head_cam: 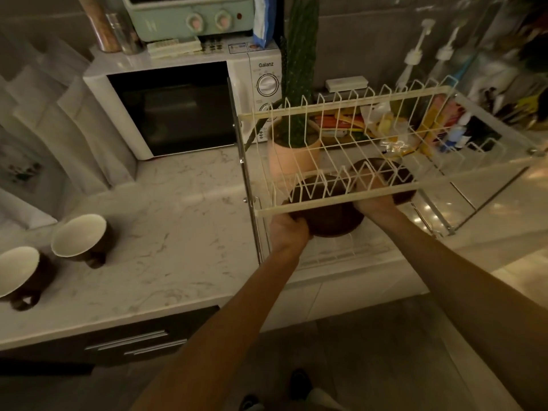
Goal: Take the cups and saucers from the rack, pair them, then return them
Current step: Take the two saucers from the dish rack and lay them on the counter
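Note:
Two dark cups with cream insides stand on the marble counter at the left, one (79, 236) nearer the middle and one (18, 271) at the frame edge. Under the upper tier of the cream wire rack (335, 203), my left hand (289, 231) grips the near rim of a dark brown saucer (329, 216). My right hand (374, 197) reaches beneath that tier and holds a second dark saucer (397, 179), seen through the wires. Part of both saucers and my right fingers are hidden by the rack.
A white microwave (178, 105) with a green toaster oven (189, 16) on top stands behind the counter. A pink pot with a tall cactus (293, 149) sits behind the rack. Packets and bottles crowd the back right. Drawer handles (139, 342) are below the counter edge.

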A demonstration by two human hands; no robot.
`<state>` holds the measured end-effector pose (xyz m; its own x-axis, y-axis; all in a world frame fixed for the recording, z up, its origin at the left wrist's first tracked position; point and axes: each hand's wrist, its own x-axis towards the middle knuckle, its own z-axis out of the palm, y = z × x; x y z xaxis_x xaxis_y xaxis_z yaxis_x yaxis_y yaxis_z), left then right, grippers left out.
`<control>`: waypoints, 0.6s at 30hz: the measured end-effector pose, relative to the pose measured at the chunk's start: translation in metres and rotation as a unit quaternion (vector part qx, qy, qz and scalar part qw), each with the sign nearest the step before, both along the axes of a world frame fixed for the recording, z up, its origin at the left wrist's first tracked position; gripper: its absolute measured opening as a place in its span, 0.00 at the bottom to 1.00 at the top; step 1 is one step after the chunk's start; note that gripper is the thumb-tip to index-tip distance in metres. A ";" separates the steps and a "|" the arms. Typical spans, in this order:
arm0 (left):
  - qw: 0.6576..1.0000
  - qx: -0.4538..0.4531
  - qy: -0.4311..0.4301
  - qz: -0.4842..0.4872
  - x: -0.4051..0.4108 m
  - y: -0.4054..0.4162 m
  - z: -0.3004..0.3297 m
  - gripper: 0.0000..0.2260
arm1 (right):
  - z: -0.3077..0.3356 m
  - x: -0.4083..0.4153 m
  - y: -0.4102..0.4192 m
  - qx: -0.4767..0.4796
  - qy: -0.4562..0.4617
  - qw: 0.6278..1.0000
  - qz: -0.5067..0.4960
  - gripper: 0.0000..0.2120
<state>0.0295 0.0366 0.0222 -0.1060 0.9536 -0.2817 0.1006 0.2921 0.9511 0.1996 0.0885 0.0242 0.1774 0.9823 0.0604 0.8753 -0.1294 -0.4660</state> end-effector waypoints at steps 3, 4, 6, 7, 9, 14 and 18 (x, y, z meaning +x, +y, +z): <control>0.999 0.013 0.022 -0.036 -0.006 -0.013 -0.003 0.19 | -0.002 0.002 -0.013 0.002 -0.043 0.999 0.004 0.13; 0.999 0.018 0.018 -0.045 -0.008 -0.018 -0.004 0.19 | 0.001 0.000 -0.021 -0.003 -0.061 0.998 -0.005 0.13; 0.998 0.023 0.014 -0.065 -0.012 -0.030 -0.002 0.18 | 0.006 -0.004 -0.037 -0.003 -0.079 0.997 -0.018 0.13; 0.997 0.026 0.015 -0.074 -0.015 -0.036 -0.002 0.17 | 0.009 -0.005 -0.043 -0.001 -0.067 0.998 -0.018 0.13; 0.995 0.034 0.014 -0.091 -0.020 -0.048 -0.002 0.17 | 0.011 -0.005 -0.058 0.004 -0.047 0.999 -0.017 0.14; 0.989 0.062 0.041 -0.129 -0.036 -0.079 -0.003 0.16 | 0.007 -0.013 -0.094 0.014 -0.041 0.999 -0.024 0.13; 0.988 0.068 0.047 -0.130 -0.047 -0.102 -0.005 0.16 | 0.005 -0.028 -0.118 0.007 -0.037 0.999 -0.033 0.12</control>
